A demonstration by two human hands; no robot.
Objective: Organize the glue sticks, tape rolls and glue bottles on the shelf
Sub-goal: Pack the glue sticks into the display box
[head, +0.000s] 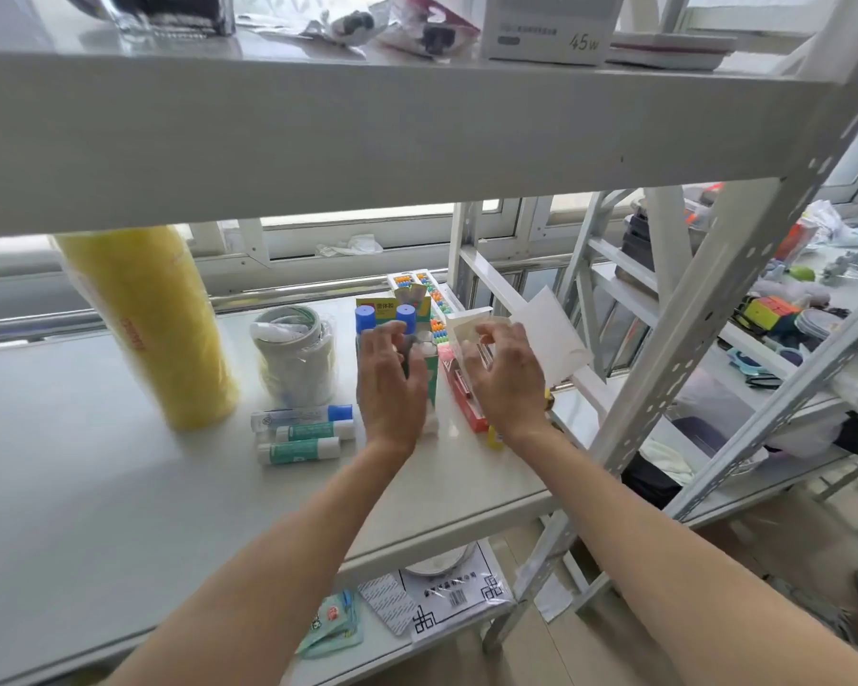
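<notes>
Left hand: the left hand [392,383] lay with fingers loosely spread over the green box [429,383], gripping nothing clearly.
Right hand: the right hand [504,378] hovered by the white carton [471,329], fingers curled; contact uncertain.
Glue sticks: three glue sticks [300,430] lay near the shelf [95,462] front edge, left of the hands.
Tape rolls: the tape rolls [293,354] stood stacked behind them.
Risk: a nudge could topple the blue-capped bottles [365,319].

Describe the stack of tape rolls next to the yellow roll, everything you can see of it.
The stack of tape rolls stands upright on the white shelf, right of the tall yellow roll and behind three glue sticks lying flat. The rolls look pale, whitish, wrapped in clear plastic film bunched at the open top. Neither hand touches it.
</notes>
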